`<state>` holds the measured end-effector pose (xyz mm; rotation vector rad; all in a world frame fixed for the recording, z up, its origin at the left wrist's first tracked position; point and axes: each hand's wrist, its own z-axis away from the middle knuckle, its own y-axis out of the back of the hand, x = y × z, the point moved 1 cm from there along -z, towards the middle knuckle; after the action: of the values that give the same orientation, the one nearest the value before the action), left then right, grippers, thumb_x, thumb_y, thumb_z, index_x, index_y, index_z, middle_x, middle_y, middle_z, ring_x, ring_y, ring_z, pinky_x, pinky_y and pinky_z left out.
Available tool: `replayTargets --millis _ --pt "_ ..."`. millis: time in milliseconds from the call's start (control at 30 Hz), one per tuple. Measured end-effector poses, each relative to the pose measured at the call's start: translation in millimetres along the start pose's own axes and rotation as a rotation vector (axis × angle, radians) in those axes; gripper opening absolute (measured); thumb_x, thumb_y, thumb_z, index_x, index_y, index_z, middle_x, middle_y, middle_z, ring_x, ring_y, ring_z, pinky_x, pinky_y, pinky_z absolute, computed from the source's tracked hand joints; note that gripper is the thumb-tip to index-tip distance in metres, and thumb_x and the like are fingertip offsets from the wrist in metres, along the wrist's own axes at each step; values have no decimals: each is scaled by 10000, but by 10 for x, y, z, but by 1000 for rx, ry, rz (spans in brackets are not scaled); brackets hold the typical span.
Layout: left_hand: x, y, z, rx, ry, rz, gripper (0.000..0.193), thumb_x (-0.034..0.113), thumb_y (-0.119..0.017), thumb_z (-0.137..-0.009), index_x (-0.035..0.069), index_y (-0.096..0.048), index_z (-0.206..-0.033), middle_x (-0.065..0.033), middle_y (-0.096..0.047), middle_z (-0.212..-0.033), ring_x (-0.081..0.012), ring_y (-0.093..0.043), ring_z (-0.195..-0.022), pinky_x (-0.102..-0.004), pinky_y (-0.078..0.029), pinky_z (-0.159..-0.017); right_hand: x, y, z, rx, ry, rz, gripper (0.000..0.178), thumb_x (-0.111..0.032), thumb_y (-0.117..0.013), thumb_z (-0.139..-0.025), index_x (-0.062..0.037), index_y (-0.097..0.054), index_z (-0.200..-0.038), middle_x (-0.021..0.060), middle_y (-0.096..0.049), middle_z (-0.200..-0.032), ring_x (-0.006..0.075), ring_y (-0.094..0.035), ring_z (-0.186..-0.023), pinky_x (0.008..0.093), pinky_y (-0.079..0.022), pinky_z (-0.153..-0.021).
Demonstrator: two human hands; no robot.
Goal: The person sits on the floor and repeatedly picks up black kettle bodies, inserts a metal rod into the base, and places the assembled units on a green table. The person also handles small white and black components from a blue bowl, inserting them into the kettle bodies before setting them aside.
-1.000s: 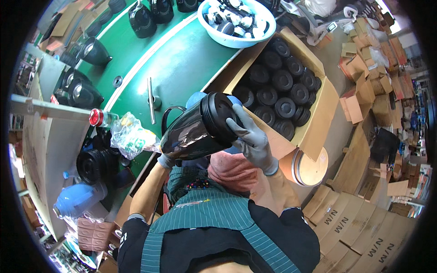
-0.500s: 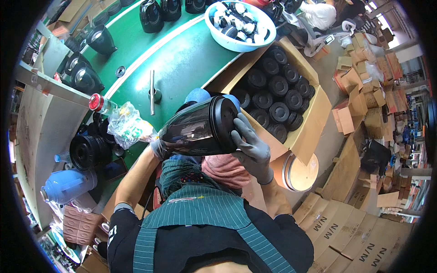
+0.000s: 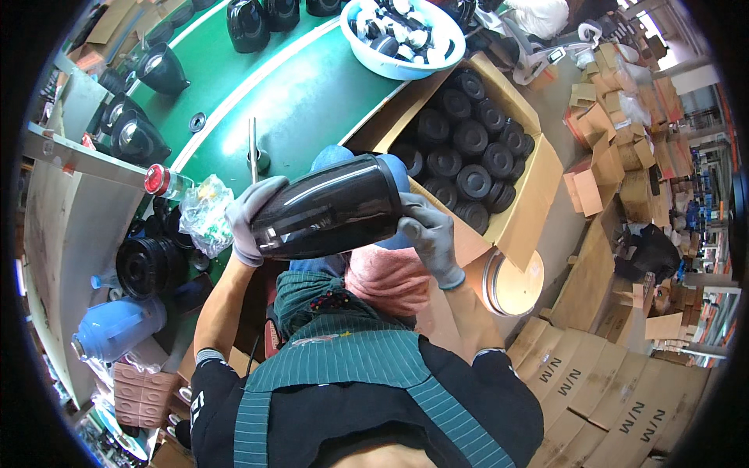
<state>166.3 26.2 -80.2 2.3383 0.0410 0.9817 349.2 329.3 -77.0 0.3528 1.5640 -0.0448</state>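
Note:
A glossy black tapered jug-like shell [image 3: 328,210] lies almost level across my lap between my two gloved hands. My left hand [image 3: 251,220] wraps round its narrower left end, thumb on top. At the wider right end, the fingers of my right hand [image 3: 435,243] are bent against the rim. The end face under those fingers is turned away from view. Just right of the shell stands an open carton [image 3: 530,199] of round ribbed black lids [image 3: 474,181]. A crumpled clear plastic bag [image 3: 207,218] is close to my left hand.
On the green table [image 3: 226,101] sit a blue basin [image 3: 402,69] of black-and-white parts, several black shells [image 3: 248,27], an upright metal rod [image 3: 253,148] and a red-capped jar [image 3: 165,181]. A blue jug [image 3: 121,324] is at left, a round drum [image 3: 519,285] at right.
The shell has turned, so its ribbed round right end no longer faces up and its smooth side shows. My left hand has come up from beneath onto its left end.

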Motion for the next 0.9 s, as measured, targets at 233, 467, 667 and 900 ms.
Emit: replayTargets --millis 233,467,667,900 --pt "-206 -129 322 -12 261 285 488 183 -848 -780 -17 -775 -1218 -177 -788 -1148 -310 -775 -1013 -398 -597 -929 -38 -441 -137 -52 169 -333 949 -708 -411 -1101 39 -330 -1679 197 -346 -1739 318 -398 -1553 393 -248 -1303" --pt "145 76 64 -176 -229 -90 441 143 -714 -876 26 -756 -1300 -176 -777 -1166 -376 -779 -1017 -443 -627 -932 358 -55 -361 -302 -533 -413 732 -531 -317 -1189 38 -395 -1642 166 -508 -1627 241 -497 -1479 358 -347 -1273" --pt "-1196 -506 1301 -250 769 1367 598 386 -510 -1101 -20 -532 -1539 -207 -635 -1491 -340 -662 -1304 -480 -537 -1132 -156 -220 -199 -201 528 232 972 -702 -363 -1099 51 -236 -1700 289 -194 -1773 440 -223 -1637 446 -204 -1325" --pt "159 144 75 -109 -142 -80 430 146 -725 -859 10 -770 -1265 -234 -775 -1181 -384 -784 -1049 -411 -609 -947 165 -160 -57 -179 -7 113 711 -456 -272 -1207 73 -280 -1681 244 -416 -1688 310 -372 -1589 361 -240 -1310"
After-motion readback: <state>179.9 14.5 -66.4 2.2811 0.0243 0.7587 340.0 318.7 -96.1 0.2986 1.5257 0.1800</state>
